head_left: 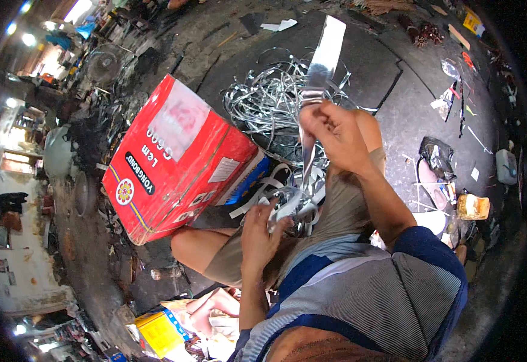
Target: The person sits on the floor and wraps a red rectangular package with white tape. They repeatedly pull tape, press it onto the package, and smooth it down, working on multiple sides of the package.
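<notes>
1. Right hand raised in front of the body, grip closed tight around a long shiny metal strip; strip standing nearly upright, upper end reaching well above the hand, lower part running down toward the lap.
2. Left hand lower, over the knees, fingers curled shut on a bunch of bent metal strip offcuts, just beside the lower end of the long strip.
3. Behind both hands, on the dark floor, a tangled heap of silvery metal strips.
4. Left of the hands, a large red cardboard box lying tilted, near the left knee.
5. Lower left, near the body, a yellow box among crumpled paper.
6. Far right, on the floor, a black bag, well apart from the hands.
</notes>
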Demonstrator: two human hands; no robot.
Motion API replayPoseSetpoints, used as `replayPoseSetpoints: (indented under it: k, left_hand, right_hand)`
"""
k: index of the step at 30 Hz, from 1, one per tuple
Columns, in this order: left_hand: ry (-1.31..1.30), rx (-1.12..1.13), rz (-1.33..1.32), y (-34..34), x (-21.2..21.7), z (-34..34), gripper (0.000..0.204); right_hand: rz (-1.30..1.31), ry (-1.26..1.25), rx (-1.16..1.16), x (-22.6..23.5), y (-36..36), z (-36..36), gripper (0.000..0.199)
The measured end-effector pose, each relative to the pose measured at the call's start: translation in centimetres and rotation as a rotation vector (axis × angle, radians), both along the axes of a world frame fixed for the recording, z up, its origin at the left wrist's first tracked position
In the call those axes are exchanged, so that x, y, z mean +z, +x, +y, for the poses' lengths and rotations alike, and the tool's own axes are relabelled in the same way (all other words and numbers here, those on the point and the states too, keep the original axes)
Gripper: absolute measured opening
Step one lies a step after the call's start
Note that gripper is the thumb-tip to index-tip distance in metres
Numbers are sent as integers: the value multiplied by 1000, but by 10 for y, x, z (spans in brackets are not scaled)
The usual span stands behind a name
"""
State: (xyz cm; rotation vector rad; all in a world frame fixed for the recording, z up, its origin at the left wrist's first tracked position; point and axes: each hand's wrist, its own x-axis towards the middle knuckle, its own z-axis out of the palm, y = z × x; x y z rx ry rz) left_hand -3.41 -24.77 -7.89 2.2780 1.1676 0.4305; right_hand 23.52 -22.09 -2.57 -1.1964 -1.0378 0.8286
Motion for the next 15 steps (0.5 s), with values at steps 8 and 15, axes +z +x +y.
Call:
replayPoseSetpoints:
  k: [8, 15]
  left_hand:
    - [368, -111, -290, 18, 52, 12, 82]
    - [48, 94, -324, -63, 58, 16, 50]
  right_hand:
    - [-212, -201, 1070, -11, -45, 11, 24]
    - [-352, -128, 1173, 28, -64, 38, 31]
